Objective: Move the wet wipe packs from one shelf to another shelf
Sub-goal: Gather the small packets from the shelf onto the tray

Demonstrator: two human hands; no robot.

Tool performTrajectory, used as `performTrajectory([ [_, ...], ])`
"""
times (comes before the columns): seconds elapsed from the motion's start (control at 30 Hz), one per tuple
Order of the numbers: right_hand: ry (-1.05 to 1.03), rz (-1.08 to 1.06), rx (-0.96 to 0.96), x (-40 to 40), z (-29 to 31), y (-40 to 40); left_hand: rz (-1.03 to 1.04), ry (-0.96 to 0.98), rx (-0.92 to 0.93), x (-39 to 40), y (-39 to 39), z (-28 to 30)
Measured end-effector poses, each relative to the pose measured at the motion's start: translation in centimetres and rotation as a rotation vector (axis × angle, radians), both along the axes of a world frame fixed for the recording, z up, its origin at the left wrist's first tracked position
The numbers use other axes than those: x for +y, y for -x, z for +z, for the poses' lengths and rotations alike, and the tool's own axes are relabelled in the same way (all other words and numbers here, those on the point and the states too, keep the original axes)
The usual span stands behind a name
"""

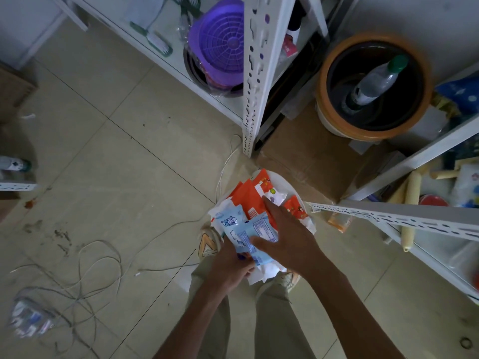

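Near the bottom middle of the frame, two hands hold a pile of wet wipe packs (255, 211) on a white plate (293, 185). Orange packs lie on top toward the back, blue ones in front. With its fingers spread flat, the right hand (287, 237) presses on the pile. From below, the left hand (233, 268) curls its fingers round the plate's near edge. White shelves (255, 73) stand above and at the right.

Orange and blue wet wipe packs (255, 218) heaped (overlapping) together.
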State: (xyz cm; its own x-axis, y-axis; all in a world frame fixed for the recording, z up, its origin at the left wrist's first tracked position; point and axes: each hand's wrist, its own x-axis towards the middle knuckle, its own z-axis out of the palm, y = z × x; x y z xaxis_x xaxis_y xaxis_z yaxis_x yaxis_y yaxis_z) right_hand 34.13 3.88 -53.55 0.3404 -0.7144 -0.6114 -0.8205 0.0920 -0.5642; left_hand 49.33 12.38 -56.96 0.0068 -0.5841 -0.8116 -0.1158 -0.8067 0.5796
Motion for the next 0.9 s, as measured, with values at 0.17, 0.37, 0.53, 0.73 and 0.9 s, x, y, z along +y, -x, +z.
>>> performTrajectory([
  [0.17, -0.029, -0.042, 0.091, 0.3, -1.0, -0.6, -0.016, -0.017, -0.002, 0.7, -1.9, -0.1],
  [0.37, -0.079, -0.087, 0.035, 1.5, -1.9, -1.6, 0.147, -0.032, -0.028, 1.3, -2.8, 1.2],
  [0.53, 0.008, -0.128, 0.088, 2.6, -2.3, -2.1, 0.13, 0.009, 0.011, 1.2, -2.5, 1.5],
  [0.73, 0.091, -0.192, 0.097, 3.2, -1.0, -2.4, -0.046, -0.022, -0.019, 1.5, -3.1, 1.9],
  [0.9, 0.294, -0.232, 0.119, 4.4, -0.8, -1.9, 0.011, 0.018, -0.238, 0.9, -4.4, 1.7],
])
